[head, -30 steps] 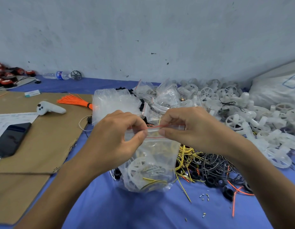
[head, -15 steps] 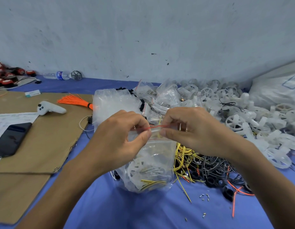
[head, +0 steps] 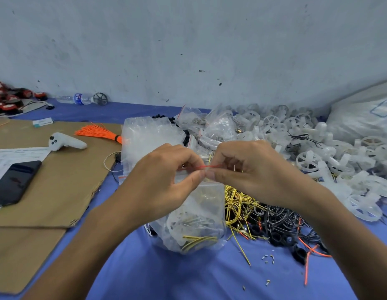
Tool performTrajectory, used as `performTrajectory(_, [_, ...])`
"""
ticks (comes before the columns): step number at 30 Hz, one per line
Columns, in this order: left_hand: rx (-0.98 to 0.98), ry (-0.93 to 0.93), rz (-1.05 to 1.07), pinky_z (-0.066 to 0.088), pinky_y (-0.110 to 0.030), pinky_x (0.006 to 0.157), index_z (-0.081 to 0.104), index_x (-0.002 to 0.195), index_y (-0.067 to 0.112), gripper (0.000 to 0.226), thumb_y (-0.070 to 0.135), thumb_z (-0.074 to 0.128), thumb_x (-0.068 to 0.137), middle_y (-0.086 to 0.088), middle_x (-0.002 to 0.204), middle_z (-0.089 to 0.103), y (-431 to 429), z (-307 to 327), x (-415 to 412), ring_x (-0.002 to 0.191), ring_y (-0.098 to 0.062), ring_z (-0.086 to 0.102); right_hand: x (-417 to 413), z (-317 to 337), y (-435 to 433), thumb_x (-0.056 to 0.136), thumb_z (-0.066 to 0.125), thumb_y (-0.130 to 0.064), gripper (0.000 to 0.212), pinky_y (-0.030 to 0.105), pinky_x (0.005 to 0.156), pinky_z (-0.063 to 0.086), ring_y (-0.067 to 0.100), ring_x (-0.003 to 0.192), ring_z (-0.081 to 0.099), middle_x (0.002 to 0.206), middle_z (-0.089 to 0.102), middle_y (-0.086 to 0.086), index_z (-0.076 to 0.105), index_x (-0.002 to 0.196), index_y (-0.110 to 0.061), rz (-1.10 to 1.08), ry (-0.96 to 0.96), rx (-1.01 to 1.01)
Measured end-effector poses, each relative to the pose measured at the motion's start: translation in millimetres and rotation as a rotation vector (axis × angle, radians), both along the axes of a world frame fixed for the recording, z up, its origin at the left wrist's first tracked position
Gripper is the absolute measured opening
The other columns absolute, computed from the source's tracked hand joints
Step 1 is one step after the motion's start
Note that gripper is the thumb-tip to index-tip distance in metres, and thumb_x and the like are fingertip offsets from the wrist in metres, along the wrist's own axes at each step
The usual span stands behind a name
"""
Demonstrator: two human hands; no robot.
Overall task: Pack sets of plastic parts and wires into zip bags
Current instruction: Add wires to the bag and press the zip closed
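A clear zip bag [head: 197,224] hangs in front of me over the blue cloth, holding a white plastic wheel, small metal bits and yellow-black wires. My left hand [head: 164,180] and my right hand [head: 249,172] both pinch its red zip strip at the top, thumbs and forefingers almost touching in the middle. Behind the bag lies a tangle of yellow, black and orange wires [head: 253,211]. A heap of white plastic parts [head: 318,152] spreads to the right.
A stack of empty clear bags [head: 149,137] stands behind my left hand. Cardboard [head: 58,182] on the left carries a phone [head: 15,182], a white controller [head: 64,142] and an orange wire bundle [head: 97,132]. Tiny loose pieces [head: 268,258] dot the cloth.
My two hands have slid closer together along the bag's zip strip. The bag's top has bunched up narrower between them.
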State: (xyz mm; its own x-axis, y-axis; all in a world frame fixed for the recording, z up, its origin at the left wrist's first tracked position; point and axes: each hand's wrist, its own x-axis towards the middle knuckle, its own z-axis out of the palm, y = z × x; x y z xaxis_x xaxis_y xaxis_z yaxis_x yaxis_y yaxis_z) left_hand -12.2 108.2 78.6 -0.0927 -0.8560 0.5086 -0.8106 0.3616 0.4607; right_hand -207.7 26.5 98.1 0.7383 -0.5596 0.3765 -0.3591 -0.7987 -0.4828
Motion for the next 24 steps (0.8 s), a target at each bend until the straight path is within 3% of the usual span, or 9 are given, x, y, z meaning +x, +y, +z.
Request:
performTrajectory(6, [-0.001,-0.004,-0.008,0.04,-0.024,0.076,0.066,0.087,0.027,0.011,0.037,0.061,0.086,0.015,0.082,0.061,1,0,0,0.085,-0.007,0.051,-4,-1,1,0.085,0.071,-0.035,0.012,0.04,0.061,0.051,0.014,0.062,0.06,0.066,0.064,-0.005,0.068,0.083,-0.024,0.006,-0.039,0.065])
performTrajectory(9, [0.003,-0.002,-0.008,0.041,-0.025,0.076,0.066,0.087,0.028,0.012,0.038,0.06,0.086,0.016,0.081,0.061,0,0,0,0.085,-0.006,0.052,-6,-2,0,0.087,0.072,-0.03,0.01,0.037,0.06,0.05,0.013,0.062,0.059,0.067,0.064,-0.006,0.067,0.082,-0.023,0.011,-0.051,0.06])
performTrajectory(12, [0.007,-0.003,-0.023,0.041,-0.025,0.077,0.066,0.087,0.029,0.012,0.039,0.06,0.086,0.018,0.082,0.061,2,1,1,0.086,-0.006,0.052,-9,-2,-2,0.087,0.072,-0.031,0.014,0.018,0.053,0.038,0.009,0.057,0.055,0.062,0.06,-0.01,0.066,0.079,-0.021,0.013,-0.028,0.023])
performTrajectory(14, [0.001,-0.026,-0.023,0.041,-0.024,0.076,0.065,0.088,0.031,0.01,0.039,0.06,0.087,0.02,0.082,0.06,4,1,5,0.086,-0.006,0.053,-12,-2,-1,0.088,0.072,-0.03,0.013,0.012,0.052,0.036,0.006,0.058,0.055,0.063,0.06,-0.014,0.065,0.079,-0.023,0.024,-0.049,0.042])
performTrajectory(17, [0.03,-0.029,-0.003,0.043,-0.025,0.075,0.064,0.086,0.033,0.008,0.04,0.06,0.087,0.021,0.083,0.061,8,-1,20,0.087,-0.006,0.056,-23,-7,-3,0.089,0.069,-0.031,0.011,0.027,0.059,0.048,0.011,0.066,0.06,0.073,0.065,-0.007,0.064,0.081,-0.024,0.03,-0.092,0.098])
performTrajectory(19, [0.062,-0.013,0.029,0.045,-0.022,0.072,0.064,0.085,0.034,0.007,0.039,0.065,0.09,0.021,0.088,0.062,12,-5,35,0.087,-0.007,0.058,-33,-13,-5,0.089,0.068,-0.03,0.013,0.035,0.056,0.046,0.01,0.062,0.055,0.07,0.063,-0.004,0.063,0.081,-0.022,0.042,-0.146,0.188])
performTrajectory(22, [0.098,0.053,0.077,0.043,-0.014,0.06,0.066,0.084,0.035,0.008,0.031,0.069,0.089,0.018,0.086,0.064,18,-10,53,0.08,-0.009,0.059,-47,-31,-9,0.091,0.066,-0.026,0.016,0.031,0.053,0.037,0.015,0.059,0.046,0.065,0.054,0.003,0.061,0.081,-0.014,0.068,-0.269,0.34])
performTrajectory(24, [0.091,0.074,0.104,0.04,-0.01,0.058,0.066,0.082,0.035,0.005,0.034,0.069,0.087,0.018,0.081,0.064,18,-11,59,0.074,-0.007,0.058,-54,-45,-10,0.09,0.066,-0.031,0.021,0.028,0.055,0.039,0.017,0.059,0.049,0.065,0.054,0.011,0.061,0.083,-0.012,0.03,-0.357,0.413])
